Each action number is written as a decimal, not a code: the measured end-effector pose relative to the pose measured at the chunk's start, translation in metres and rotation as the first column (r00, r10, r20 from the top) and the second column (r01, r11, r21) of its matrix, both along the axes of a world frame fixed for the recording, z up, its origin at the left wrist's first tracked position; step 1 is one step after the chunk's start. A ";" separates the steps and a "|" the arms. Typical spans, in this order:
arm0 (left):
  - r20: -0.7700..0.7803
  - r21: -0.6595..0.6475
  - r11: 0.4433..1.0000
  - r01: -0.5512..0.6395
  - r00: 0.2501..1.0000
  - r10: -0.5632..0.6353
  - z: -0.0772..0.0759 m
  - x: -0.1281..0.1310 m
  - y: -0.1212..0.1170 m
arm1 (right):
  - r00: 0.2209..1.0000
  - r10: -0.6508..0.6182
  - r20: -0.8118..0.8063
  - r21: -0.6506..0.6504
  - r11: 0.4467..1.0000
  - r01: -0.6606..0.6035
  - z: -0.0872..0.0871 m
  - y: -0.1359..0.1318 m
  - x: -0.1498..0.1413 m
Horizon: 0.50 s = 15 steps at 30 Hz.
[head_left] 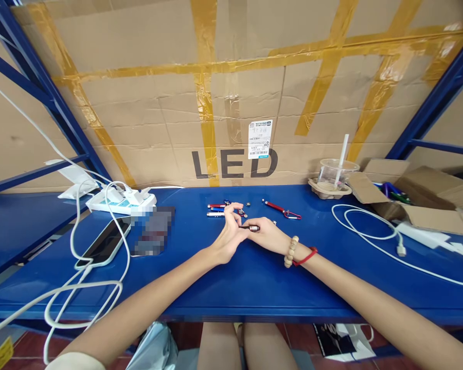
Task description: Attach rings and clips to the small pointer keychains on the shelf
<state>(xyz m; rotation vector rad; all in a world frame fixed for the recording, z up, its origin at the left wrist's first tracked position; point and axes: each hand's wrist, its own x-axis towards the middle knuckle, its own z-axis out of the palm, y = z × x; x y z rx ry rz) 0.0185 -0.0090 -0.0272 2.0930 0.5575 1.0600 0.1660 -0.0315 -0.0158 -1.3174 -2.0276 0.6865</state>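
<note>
A short black penlight-like tube (253,228) is held between my two hands above the middle of the blue table. My left hand (230,237) pinches around its left end, thumb pressed close and other fingers raised and curled. On the right end, my right hand (268,235) is closed, its fingers partly hidden. Just behind my left hand lie a red tube (215,206), a blue tube (217,209) and a silver tube (215,214), partly covered by my fingers. A red tube with a carabiner clip (275,206) rests beyond my right hand. Near it is a tiny metal piece (248,204).
On the left are a power strip (118,204), white cables (74,241), a phone (105,242) and a dark, blurred-out item (154,234). At right stand a plastic cup with a straw (334,173), an open carton (435,218) and a coiled white cable (364,234). A large cardboard box (146,128) forms the back.
</note>
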 end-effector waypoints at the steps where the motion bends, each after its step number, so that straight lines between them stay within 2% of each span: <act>1: -0.010 0.049 0.999 0.006 1.000 -0.005 0.001 -0.001 -0.001 | 0.999 -0.010 -0.033 -0.001 1.000 0.010 -0.001 -0.001 -0.001; 4: -0.026 0.120 0.992 0.026 0.999 -0.024 0.002 -0.001 -0.002 | 0.991 -0.050 -0.124 0.001 0.999 0.050 -0.002 -0.002 -0.004; 7: -0.024 0.130 0.991 0.037 0.999 -0.034 0.001 -0.001 -0.001 | 0.995 -0.019 -0.101 0.040 0.999 0.023 -0.001 -0.003 -0.005; 11: -0.041 0.105 0.994 0.015 0.999 -0.011 0.001 -0.001 -0.002 | 0.998 0.055 0.043 0.036 0.998 -0.057 0.001 -0.005 -0.003; 15: -0.061 0.003 0.999 -0.044 0.997 0.045 0.007 0.002 -0.007 | 1.000 -0.005 -0.009 0.037 0.999 0.005 0.006 -0.006 -0.002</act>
